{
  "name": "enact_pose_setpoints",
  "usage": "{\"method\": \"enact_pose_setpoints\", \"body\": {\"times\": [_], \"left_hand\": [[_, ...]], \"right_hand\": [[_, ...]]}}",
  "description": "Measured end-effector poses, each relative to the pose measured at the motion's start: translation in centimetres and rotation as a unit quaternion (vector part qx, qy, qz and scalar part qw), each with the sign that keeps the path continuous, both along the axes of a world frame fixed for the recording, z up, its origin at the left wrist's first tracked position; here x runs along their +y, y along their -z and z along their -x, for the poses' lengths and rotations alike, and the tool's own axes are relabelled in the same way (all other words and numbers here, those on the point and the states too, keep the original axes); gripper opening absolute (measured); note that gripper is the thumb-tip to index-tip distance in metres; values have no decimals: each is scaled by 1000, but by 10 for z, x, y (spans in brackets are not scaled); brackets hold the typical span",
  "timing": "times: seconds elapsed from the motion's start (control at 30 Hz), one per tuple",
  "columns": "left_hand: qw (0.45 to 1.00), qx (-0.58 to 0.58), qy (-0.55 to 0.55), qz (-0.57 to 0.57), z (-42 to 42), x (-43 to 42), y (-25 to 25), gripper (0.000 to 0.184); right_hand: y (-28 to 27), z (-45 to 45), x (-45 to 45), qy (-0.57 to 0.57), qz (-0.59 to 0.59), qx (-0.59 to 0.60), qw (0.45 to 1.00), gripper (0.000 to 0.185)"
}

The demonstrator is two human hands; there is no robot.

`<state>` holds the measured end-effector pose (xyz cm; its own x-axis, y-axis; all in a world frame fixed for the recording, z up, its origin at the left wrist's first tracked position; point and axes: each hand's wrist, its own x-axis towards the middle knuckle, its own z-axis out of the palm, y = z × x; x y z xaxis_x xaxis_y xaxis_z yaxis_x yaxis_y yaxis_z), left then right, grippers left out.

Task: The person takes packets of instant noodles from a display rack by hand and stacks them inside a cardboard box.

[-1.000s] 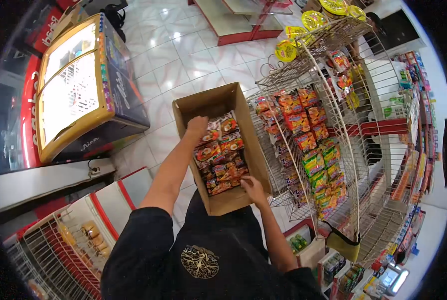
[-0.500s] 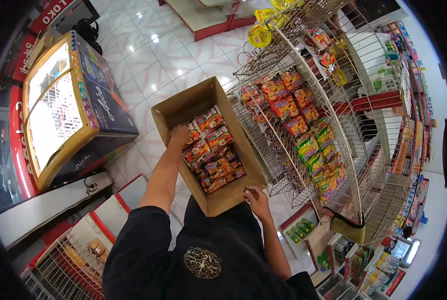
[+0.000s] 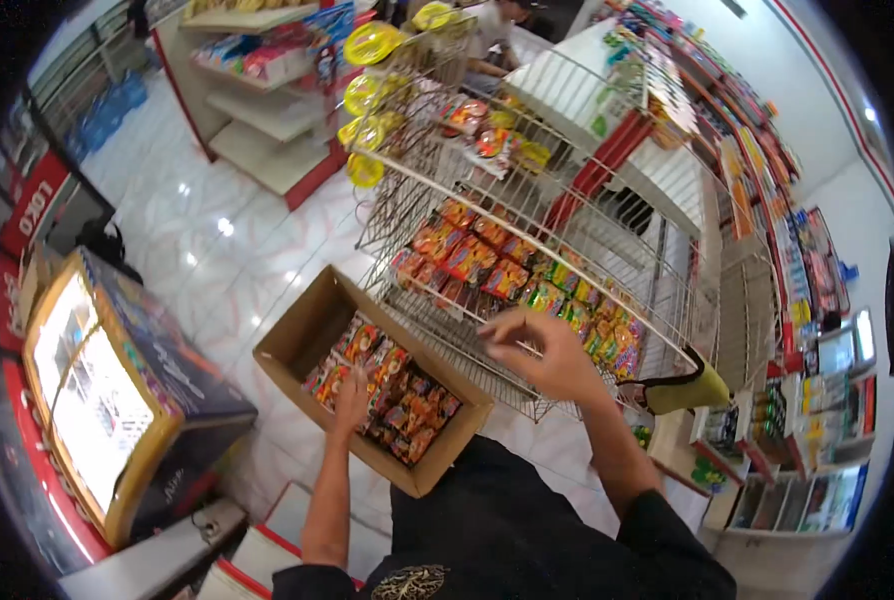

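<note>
A cardboard box (image 3: 417, 480) stands open in front of me, holding instant noodle packets (image 3: 407, 420) in red, white and dark orange wrappers. Inside it, my left hand (image 3: 350, 402) rests on the packets with its fingers stretched out. My right hand (image 3: 547, 355) is raised between the box and a wire rack (image 3: 527, 235). Its thumb and index finger are apart, with nothing visible between them. Beyond that hand, orange noodle packets (image 3: 470, 258) and green-and-yellow packets (image 3: 547, 297) lie in rows on the rack.
At the left stands an ice cream freezer (image 3: 157, 400) with a lit glass top. Round yellow packs (image 3: 372, 42) hang from the rack's far end. A white shelf unit (image 3: 267, 150) stands on the tiled floor behind, and a person (image 3: 489, 45) is at the back.
My right hand has risen from the box's near edge toward the rack. My left hand has flattened over the packets. The view has tilted up and turned, bringing the back shelves into sight.
</note>
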<state>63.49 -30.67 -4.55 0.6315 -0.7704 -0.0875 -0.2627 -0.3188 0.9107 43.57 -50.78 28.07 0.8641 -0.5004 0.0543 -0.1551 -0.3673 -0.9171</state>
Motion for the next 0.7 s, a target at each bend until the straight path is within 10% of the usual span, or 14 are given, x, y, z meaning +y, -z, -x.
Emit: {"method": "enact_pose_setpoints", "body": {"times": [0.23, 0.7], "left_hand": [[999, -3, -8, -41, 53, 21, -44, 45], [963, 141, -227, 34, 133, 37, -78, 51]], "right_hand": [[-45, -75, -144, 62, 151, -30, 986, 15], [129, -137, -390, 123, 286, 331, 891, 46]]}}
